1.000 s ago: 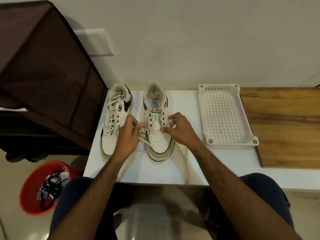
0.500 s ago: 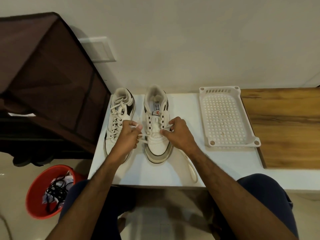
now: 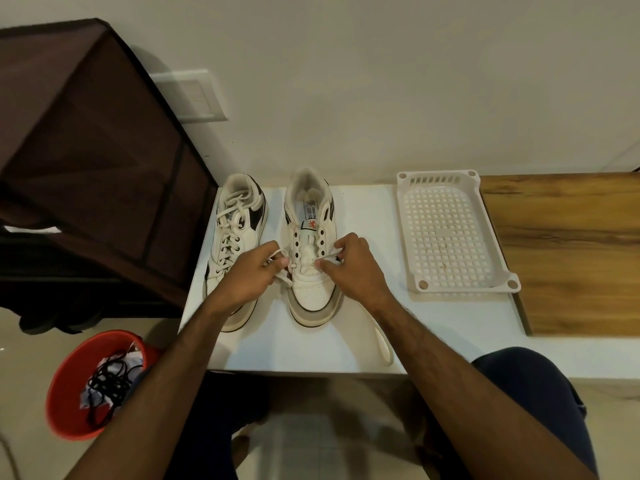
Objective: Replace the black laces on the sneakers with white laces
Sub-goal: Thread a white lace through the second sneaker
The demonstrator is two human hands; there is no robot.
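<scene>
I see my left hand (image 3: 254,271) and right hand (image 3: 353,265) each pinching the flat white lace (image 3: 382,344) over the smooth leather sneaker (image 3: 313,258), its tongue label unreadable.

hands (image 3: 252,275) lacing sneaker (image 3: 313,258), white lace (image 3: 382,344)

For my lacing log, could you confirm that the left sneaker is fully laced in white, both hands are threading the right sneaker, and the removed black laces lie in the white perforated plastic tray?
Not quite: the head view shows the black laces in the round red plastic tub on the floor; the white perforated plastic tray holds none. The rest stands: left hand, right hand.
</scene>
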